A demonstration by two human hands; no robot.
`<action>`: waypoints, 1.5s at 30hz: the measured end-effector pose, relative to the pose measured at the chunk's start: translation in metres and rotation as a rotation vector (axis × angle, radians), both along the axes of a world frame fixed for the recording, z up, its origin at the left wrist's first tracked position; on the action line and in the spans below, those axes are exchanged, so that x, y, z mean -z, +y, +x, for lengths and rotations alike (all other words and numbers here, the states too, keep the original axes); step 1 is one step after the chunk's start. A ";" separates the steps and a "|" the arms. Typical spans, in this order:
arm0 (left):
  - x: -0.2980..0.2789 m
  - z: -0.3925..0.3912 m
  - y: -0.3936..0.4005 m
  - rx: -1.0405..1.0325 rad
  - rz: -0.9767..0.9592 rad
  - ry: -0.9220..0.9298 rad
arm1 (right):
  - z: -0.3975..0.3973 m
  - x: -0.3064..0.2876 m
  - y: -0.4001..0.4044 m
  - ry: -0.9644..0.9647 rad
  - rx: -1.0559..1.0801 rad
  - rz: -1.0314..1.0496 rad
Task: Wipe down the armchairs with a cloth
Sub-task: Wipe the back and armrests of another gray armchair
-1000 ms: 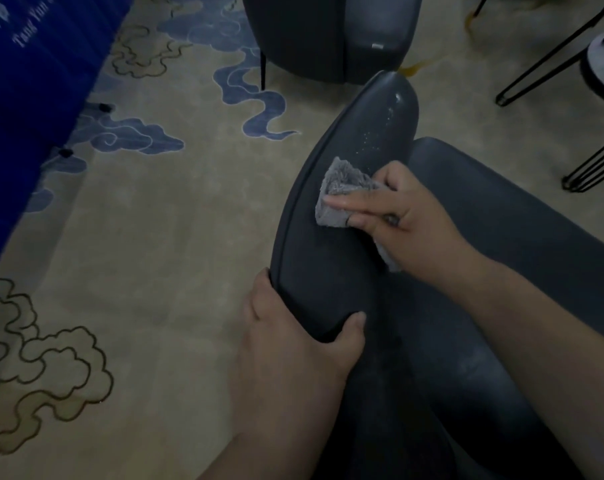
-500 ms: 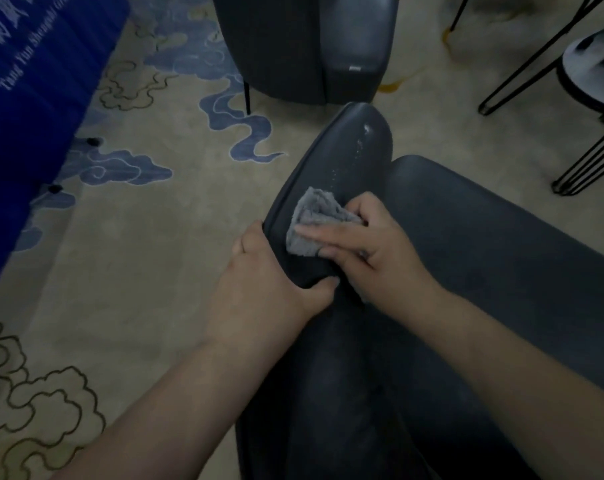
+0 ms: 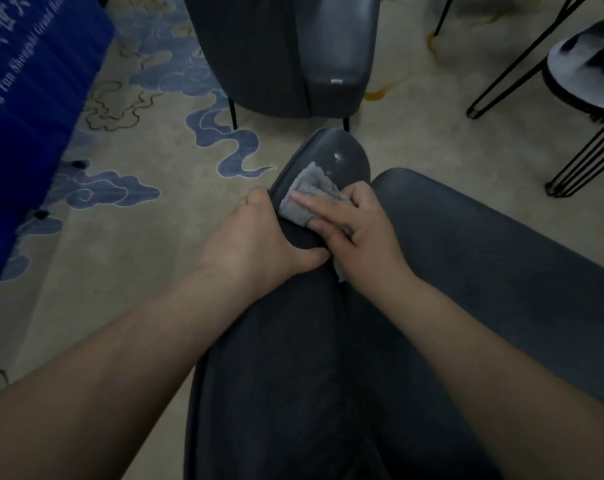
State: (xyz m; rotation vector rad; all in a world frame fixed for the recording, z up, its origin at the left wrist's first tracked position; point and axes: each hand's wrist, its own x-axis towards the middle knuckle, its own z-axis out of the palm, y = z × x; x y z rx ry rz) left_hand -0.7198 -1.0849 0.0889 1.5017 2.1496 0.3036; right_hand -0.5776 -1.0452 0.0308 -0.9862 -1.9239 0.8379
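Note:
A dark grey armchair fills the lower right, its left armrest running away from me. A small grey cloth lies on top of that armrest. My right hand presses the cloth down with straight fingers, and a corner of cloth shows under the heel of the hand. My left hand grips the armrest's outer edge, thumb over the top, just beside the cloth. Whitish specks mark the armrest tip beyond the cloth.
A second dark armchair stands just beyond the armrest tip. A stool with black wire legs is at the right. A blue banner covers the upper left. Patterned beige carpet lies between them.
Both hands have slid forward along the armrest toward its tip, the right one pushing the cloth. My left hand has shifted its grip up the armrest edge to sit beside the cloth.

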 end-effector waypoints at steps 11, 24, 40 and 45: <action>0.010 0.002 0.030 0.008 0.087 0.131 | 0.003 0.003 0.034 0.234 0.198 -0.189; 0.008 0.001 0.030 0.003 0.083 0.107 | 0.010 0.011 0.070 0.192 0.331 -0.353; 0.016 -0.002 0.030 0.017 0.143 0.108 | 0.013 0.044 0.023 0.234 0.480 -0.627; 0.014 -0.001 0.029 0.022 0.124 0.142 | 0.005 0.001 0.040 0.214 0.231 -0.316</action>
